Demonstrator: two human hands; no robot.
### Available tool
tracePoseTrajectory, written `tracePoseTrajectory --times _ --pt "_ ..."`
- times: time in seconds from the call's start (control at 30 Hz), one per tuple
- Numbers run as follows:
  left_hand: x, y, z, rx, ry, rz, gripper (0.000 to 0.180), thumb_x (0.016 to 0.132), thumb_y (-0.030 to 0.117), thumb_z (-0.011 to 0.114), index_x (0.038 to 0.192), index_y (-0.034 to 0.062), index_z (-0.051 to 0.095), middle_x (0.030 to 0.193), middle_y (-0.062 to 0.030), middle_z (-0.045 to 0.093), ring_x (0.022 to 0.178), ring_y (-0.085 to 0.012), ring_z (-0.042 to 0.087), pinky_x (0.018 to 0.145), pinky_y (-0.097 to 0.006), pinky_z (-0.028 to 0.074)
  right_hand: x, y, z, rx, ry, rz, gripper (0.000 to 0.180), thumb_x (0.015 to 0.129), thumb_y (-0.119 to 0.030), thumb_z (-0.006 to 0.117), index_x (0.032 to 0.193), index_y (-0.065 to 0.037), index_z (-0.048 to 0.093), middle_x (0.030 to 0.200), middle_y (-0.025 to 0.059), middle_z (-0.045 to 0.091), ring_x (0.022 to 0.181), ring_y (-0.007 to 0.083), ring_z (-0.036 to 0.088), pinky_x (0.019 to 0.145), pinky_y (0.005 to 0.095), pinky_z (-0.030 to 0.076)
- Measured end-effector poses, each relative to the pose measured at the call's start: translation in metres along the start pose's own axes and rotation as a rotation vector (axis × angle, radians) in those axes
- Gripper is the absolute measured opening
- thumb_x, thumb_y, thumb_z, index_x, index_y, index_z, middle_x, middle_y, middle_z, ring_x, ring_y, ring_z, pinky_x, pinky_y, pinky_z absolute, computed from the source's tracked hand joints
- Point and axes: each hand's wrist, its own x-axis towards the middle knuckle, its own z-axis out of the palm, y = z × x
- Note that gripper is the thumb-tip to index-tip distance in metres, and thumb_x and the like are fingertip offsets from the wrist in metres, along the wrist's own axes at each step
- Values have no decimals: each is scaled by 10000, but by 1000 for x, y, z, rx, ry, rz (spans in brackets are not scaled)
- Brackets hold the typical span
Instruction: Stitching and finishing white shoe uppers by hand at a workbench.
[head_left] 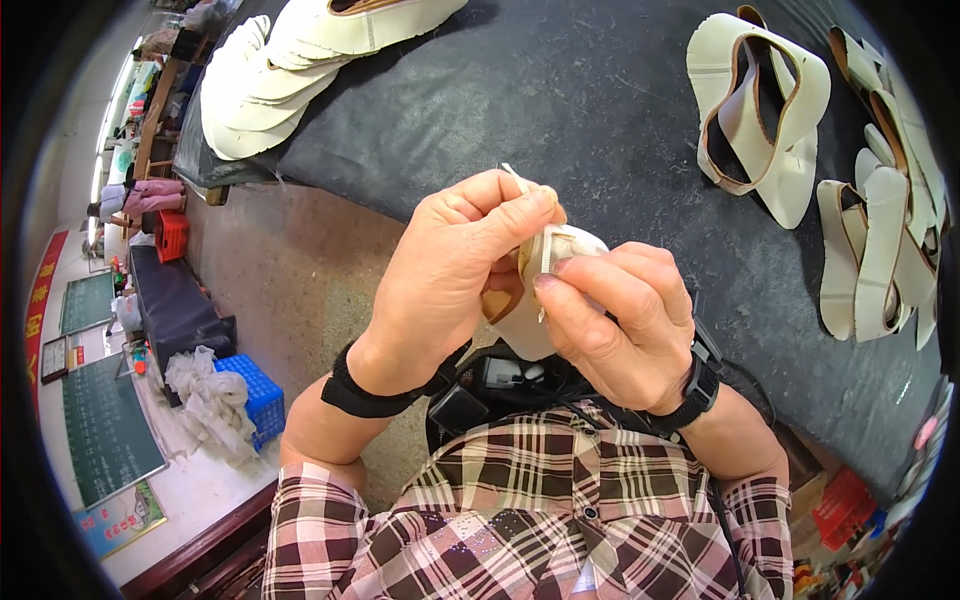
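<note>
In front of my chest, both hands are closed on a white shoe upper [525, 328] with a tan lining. A narrow white strip [546, 254] with fine crosswise marks lies along its edge. My left hand [440, 260] pinches the strip's far part between thumb and forefinger, and a short end sticks out beyond them. With thumb and fingertips my right hand [630, 315] grips the upper beside the strip's near part. Fingers cover much of the upper, so how the strip is joined to it cannot be made out.
A black-covered table [520, 110] spans the far side and the right. On it lie overlapping white uppers [265, 95] at far left, a pair [770, 110] at far right and more uppers [880, 230] beyond. A blue crate [255, 395] stands on the left.
</note>
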Motion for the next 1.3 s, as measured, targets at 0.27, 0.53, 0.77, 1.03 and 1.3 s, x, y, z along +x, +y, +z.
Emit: tracePoseTrajectory --times 0.27,0.53,0.77,1.03,1.3 --pt "2 1 1 -39 13 38 160 904 179 574 833 36 582 758 -7 581 639 -50 544 546 -182 444 -2 1 4 -30 -4 8 233 628 -56 704 855 -56 648 868 34 607 788 153 576 659 297 478" --pt "8 -2 -8 -8 5 80 142 913 181 549 846 62 589 781 17 578 668 -33 542 546 -167 446 -6 3 14 -62 -32 -13 186 639 -60 687 817 -85 637 897 7 590 811 137 559 713 296 471" --pt "15 2 -11 22 101 98 152 891 183 589 839 40 591 761 -4 585 623 -38 541 502 -170 433 -20 -7 4 37 -205 -69 138 640 -95 652 772 -125 627 928 -13 583 895 126 513 784 294 447" --pt "9 2 -15 87 81 112 125 897 151 568 847 39 588 794 6 589 682 -41 543 559 -182 429 -11 -18 -3 136 -293 52 162 591 -101 674 750 -95 645 921 33 598 864 173 524 875 371 424" --pt "-31 -12 -18 620 -22 387 483 819 89 671 1197 -20 392 892 -67 629 703 -49 565 572 -155 414 24 13 -24 995 -359 1133 273 755 -96 660 992 6 569 822 37 544 758 88 518 665 243 436"
